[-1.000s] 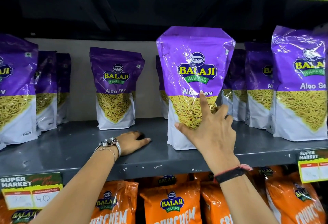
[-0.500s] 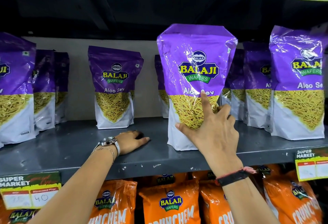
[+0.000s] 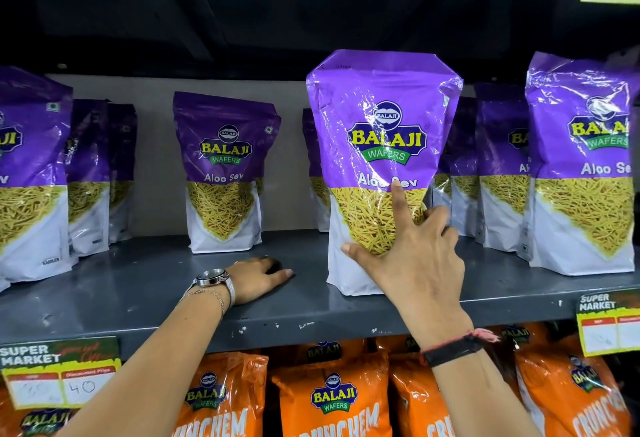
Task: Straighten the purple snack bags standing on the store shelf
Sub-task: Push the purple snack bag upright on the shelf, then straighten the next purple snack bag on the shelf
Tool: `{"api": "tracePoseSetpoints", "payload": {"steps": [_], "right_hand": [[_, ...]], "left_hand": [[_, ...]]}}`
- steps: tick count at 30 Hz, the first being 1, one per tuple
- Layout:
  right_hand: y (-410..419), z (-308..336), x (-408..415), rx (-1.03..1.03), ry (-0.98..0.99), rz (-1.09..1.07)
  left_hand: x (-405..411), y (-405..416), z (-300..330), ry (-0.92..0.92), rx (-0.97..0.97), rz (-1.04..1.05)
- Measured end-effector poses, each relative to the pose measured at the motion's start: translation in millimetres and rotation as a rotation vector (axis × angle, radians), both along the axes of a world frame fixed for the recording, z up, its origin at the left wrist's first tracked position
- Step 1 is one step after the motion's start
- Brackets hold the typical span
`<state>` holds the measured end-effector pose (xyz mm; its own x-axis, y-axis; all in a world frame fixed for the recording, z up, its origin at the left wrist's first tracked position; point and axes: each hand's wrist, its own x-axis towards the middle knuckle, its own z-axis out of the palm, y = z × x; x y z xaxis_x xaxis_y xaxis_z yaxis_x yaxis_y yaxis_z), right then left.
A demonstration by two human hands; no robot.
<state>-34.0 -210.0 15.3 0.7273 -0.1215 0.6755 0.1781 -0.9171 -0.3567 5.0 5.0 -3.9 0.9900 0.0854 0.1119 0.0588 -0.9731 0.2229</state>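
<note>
Several purple Balaji Aloo Sev bags stand on a grey metal shelf (image 3: 145, 294). The nearest one, the front purple bag (image 3: 377, 131), stands upright near the shelf's front edge. My right hand (image 3: 412, 256) is pressed on its lower right front, with thumb and index finger spread across the face and the other fingers curled around its right side. My left hand (image 3: 256, 279) lies palm down on the bare shelf to the left of that bag and holds nothing. Another purple bag (image 3: 225, 169) stands further back, left of centre. More bags line the left end (image 3: 31, 173) and right end (image 3: 585, 166).
Orange Balaji Crunchem bags (image 3: 332, 398) fill the shelf below. Price tags hang on the shelf edge at left (image 3: 59, 370) and right (image 3: 609, 322). A dark shelf underside (image 3: 311, 3) hangs close above the purple bags.
The front purple bag has shifted slightly under my right hand and stands a little more upright. My left hand has stayed flat on the shelf.
</note>
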Motion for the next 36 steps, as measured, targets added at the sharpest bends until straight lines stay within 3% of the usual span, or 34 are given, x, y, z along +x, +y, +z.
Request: {"api": "tracePoseSetpoints", "payload": {"steps": [10,13,17,19,28,32,36], "right_hand": [[-4,2,-5,0.009,0.024,0.042],[3,9,-19,0.039,-0.138,0.049],[41,17,-26,0.097,-0.511,0.214],[74,22,-23,0.051,-0.559,0.310],[231,41,59,-0.060,-0.006,0.468],[262,39,88,0.125,0.213,0.455],[276,34,101,0.182,0.240,0.409]], "left_hand": [[-1,0,1,-0.015,0.010,-0.001],[-5,0,4,-0.087,-0.025,-0.002],[-21,17,13,-0.155,-0.041,0.041],[-36,43,19,-0.160,0.029,0.093],[-71,162,15,-0.071,0.169,0.183],[-64,170,6,-0.016,0.128,0.128],[-60,175,1,-0.046,0.082,0.116]]}}
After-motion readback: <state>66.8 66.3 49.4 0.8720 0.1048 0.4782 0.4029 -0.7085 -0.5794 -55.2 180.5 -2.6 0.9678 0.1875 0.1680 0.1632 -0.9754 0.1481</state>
